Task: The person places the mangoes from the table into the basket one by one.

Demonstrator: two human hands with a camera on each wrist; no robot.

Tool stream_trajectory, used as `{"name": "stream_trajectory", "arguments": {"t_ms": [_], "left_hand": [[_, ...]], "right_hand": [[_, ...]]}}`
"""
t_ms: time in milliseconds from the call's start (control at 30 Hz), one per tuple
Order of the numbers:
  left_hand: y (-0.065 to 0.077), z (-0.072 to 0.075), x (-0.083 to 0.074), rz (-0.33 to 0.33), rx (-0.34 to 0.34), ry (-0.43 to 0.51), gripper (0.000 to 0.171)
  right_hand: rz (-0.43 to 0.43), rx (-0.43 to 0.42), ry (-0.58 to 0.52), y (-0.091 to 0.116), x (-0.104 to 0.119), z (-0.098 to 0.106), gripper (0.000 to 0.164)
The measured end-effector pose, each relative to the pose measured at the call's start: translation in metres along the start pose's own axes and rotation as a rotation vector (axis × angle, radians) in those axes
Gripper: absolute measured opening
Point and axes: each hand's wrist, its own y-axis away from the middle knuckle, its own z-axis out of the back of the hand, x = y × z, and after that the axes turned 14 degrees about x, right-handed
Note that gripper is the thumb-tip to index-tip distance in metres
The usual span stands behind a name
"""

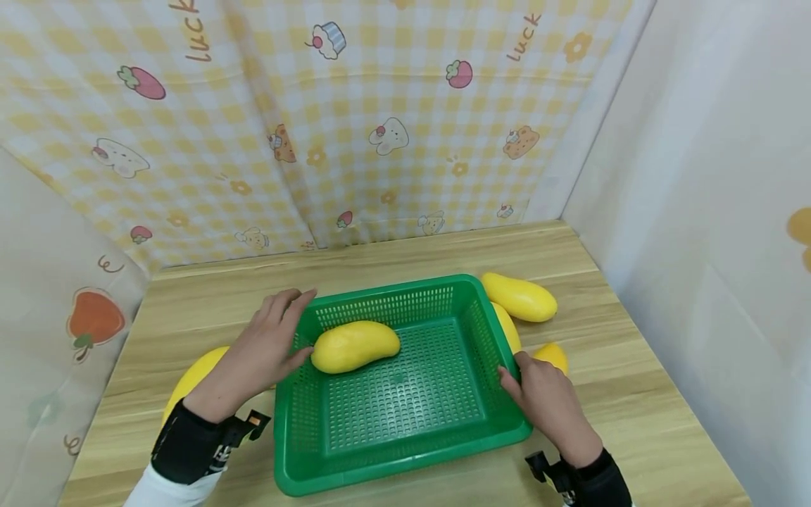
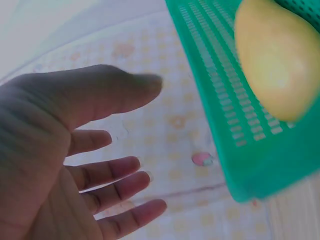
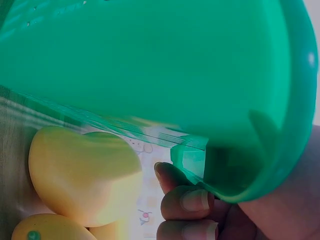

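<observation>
A green plastic basket (image 1: 405, 461) with slotted sides stands on the table, and one yellow mango (image 1: 355, 346) lies inside it at the left. My right hand (image 1: 550, 398) grips the basket's right rim; in the right wrist view its fingers (image 3: 190, 200) curl beneath the rim from outside. Over the basket's left back corner is my left hand (image 1: 262, 345), fingers spread and nothing held. The left wrist view shows the left hand's thumb (image 2: 125, 92) apart from the basket wall, with the mango beyond that wall.
To the right of the basket lie yellow mangoes: one at the back (image 1: 519, 297), another partly hidden by the basket wall (image 1: 507, 327), and one behind my right hand (image 1: 552, 355). Another mango (image 1: 196, 377) sits at the left, partly covered by my forearm. Patterned cloth (image 1: 393, 176) hangs behind the wooden table (image 1: 253, 278).
</observation>
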Motion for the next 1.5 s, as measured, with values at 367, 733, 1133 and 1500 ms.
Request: {"name": "stream_trajectory", "arguments": {"t_ms": [367,733,1133,1500], "left_hand": [[0.033,-0.002,0.025,0.107,-0.039,-0.015,0.078],[0.05,-0.021,0.032,0.275,0.226,0.051,0.086],[0.053,-0.045,0.05,0.215,0.33,0.104,0.077],[0.051,-0.058,0.058,0.237,0.354,0.075,0.073]], "right_hand": [[0.003,-0.016,0.006,0.001,-0.001,0.0,0.029],[0.018,-0.008,0.001,-0.001,-0.002,-0.002,0.03],[-0.013,0.013,-0.012,-0.001,-0.001,-0.001,0.028],[-0.005,0.012,-0.01,-0.001,-0.002,-0.002,0.027]]}}
